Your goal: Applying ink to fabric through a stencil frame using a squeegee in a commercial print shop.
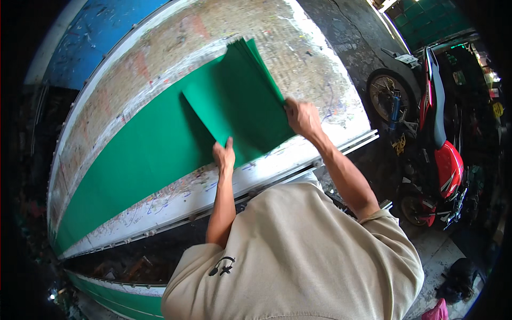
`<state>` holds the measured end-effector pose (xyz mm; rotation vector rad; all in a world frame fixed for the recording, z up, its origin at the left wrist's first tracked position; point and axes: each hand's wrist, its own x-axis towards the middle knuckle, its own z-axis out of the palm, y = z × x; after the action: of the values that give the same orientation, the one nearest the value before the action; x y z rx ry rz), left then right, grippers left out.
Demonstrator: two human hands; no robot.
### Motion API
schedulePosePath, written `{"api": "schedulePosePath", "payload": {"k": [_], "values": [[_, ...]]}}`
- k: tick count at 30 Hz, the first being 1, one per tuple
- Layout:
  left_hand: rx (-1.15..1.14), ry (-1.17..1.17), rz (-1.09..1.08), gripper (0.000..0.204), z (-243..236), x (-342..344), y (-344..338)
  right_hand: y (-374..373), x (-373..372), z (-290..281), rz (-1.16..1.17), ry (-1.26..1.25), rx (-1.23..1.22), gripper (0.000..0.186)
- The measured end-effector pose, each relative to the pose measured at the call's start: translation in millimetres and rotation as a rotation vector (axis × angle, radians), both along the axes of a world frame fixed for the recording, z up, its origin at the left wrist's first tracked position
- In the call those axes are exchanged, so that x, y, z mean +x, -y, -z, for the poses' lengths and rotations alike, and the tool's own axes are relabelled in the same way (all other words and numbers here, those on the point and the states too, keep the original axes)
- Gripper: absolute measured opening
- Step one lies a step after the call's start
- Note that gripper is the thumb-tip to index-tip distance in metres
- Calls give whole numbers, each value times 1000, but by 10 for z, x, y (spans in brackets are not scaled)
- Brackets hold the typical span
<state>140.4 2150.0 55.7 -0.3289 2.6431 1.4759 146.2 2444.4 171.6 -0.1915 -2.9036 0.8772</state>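
Note:
A long strip of green cloth (pixel 138 141) lies along the paint-stained table (pixel 256 24), narrowing toward the far left end. Its right part is folded back over itself into a stack of layers (pixel 245 90), their edges showing at the upper right. My left hand (pixel 224 154) pinches the near corner of the raised top fold, thumb up. At the stack's right edge, my right hand (pixel 304 117) is closed around the layers. The fingertips under the cloth are hidden.
A metal rail (pixel 346 143) runs along the table's near edge, close to my body. A second green length (pixel 117 296) lies on a surface at the lower left. To the right stands a red motorcycle (pixel 448 165), with a pink item (pixel 436 310) on the floor below.

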Motion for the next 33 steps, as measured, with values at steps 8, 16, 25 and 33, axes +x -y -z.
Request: {"api": "schedulePosePath", "payload": {"k": [8,16,25,33], "values": [[-451,147,48,38,-187,-1006,-1630,-2141,-594,763,272,207,-90,30],[-453,171,-6,47,29,-915,-1668,-2501,-620,1019,45,444,50,28],[-521,97,-5,52,250,-804,-1677,-2504,-637,890,21,491,53,26],[-464,-110,1,43,125,-686,-1787,-2484,-590,1012,34,419,130,28]]}}
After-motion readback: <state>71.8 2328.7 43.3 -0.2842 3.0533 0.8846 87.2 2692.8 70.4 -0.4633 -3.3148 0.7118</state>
